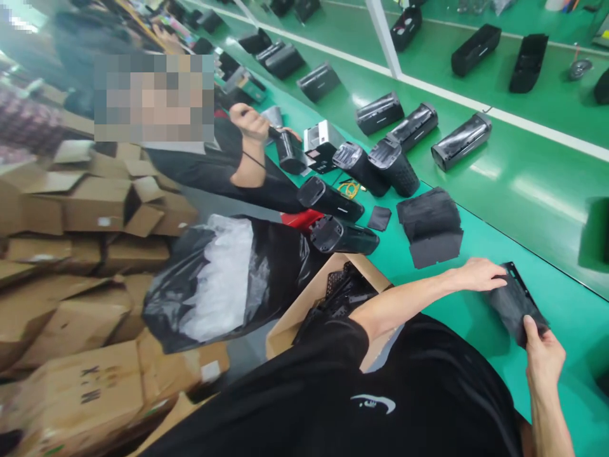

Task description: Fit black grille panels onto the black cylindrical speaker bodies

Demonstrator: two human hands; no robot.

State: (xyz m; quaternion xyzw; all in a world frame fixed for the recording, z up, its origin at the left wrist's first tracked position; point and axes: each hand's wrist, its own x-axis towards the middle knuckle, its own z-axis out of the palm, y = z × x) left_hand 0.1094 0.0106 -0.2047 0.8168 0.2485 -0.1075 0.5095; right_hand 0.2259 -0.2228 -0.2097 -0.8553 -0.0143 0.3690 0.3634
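Observation:
My left hand reaches across the green workbench and grips the upper end of a black plastic panel in a dark fabric sleeve. My right hand pinches the lower edge of the same sleeve. A pile of black sleeves lies up the bench, beyond my left hand. Several black cylindrical plastic housings stand or lie near that pile, out of reach of both hands' current contact.
A cardboard box of black plastic parts stands at the bench edge, beside a black plastic bag. Stacked cardboard cartons fill the left. A co-worker's hand holds a black housing. More housings sit on a further green bench.

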